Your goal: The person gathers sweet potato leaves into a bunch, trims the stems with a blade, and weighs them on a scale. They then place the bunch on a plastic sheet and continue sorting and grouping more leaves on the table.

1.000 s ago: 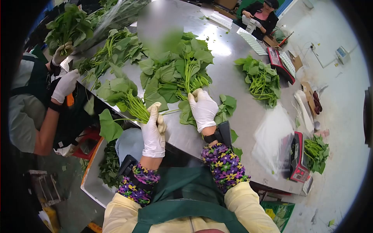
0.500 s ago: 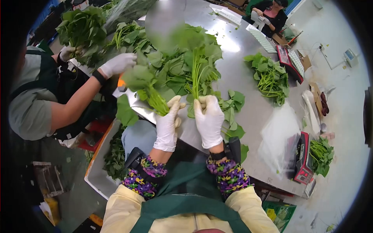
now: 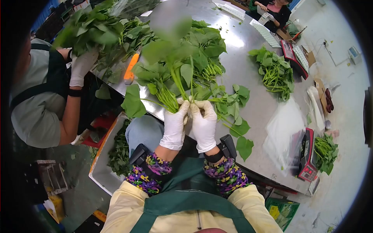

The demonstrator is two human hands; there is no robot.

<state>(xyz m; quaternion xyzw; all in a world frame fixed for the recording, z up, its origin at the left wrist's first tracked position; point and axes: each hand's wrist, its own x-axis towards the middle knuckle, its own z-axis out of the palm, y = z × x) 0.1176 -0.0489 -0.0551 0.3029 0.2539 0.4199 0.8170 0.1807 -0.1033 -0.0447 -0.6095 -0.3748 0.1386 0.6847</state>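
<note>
White gloves cover both hands. My left hand (image 3: 174, 128) is closed round the stem ends of a bunch of leafy greens (image 3: 166, 97), whose leaves point away from me. Beside it, almost touching, my right hand (image 3: 204, 123) pinches a thin green stem (image 3: 191, 79) at its lower end. Behind my hands a pile of leafy greens (image 3: 208, 46) lies on the metal table (image 3: 241, 105). Loose leafy stems (image 3: 233, 103) lie to the right of my right hand.
A co-worker (image 3: 42, 93) at the left holds greens (image 3: 93, 31). An orange-handled tool (image 3: 131, 68) lies near them. Rightward are bundled greens (image 3: 274, 73), plastic bags (image 3: 285, 136) and red scales (image 3: 308, 155). A white bin (image 3: 101, 171) stands lower left. Another person (image 3: 274, 11) is at the far end.
My hands have come together, and most stems from my right hand are now at my left. The co-worker's gloved hand has moved back from the table's greens to their own bunch.
</note>
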